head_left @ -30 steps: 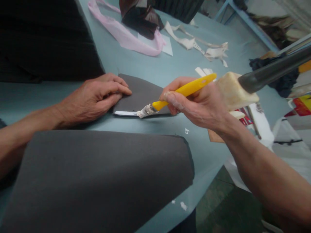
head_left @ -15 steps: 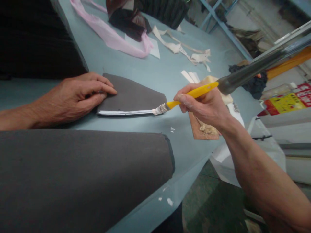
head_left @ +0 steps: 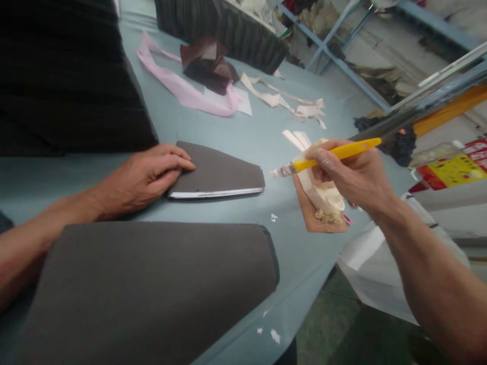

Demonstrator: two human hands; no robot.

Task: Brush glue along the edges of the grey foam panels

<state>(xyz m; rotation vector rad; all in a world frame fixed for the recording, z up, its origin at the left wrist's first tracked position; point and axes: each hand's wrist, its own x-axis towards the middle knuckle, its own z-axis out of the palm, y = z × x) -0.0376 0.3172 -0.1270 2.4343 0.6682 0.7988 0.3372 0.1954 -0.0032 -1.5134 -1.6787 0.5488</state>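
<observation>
On the pale blue tabletop [head_left: 300, 263], just beyond a larger gray panel [head_left: 163, 284], lies a small gray panel [head_left: 224, 170] with a white band [head_left: 216, 194] along its near edge. The left hand [head_left: 152, 175] rests over the small panel's left end, its fingers loosely bent and close together, lying on the upper face rather than gripping around it. The right hand [head_left: 342, 170] pinches a yellow-handled brush [head_left: 304, 163] between thumb and fingers, the whitened bristles [head_left: 281, 171] pointing at the panel's right end but apart from it.

The small panel looks light and flat, likely bendable yet firm enough to keep its outline; whether it is one sheet or several layers, I cannot tell. Being light, it would probably skid if nudged, so light pressure on the bare upper face, back from the white band, seems a sound hold. That band may well be tacky and easily smeared, which makes the far edge or left end the cleaner place to grasp.

The brush also seems light, its handle smooth and rigid, best taken low for control; the clumped bristles are probably soft and messy to touch.
</observation>
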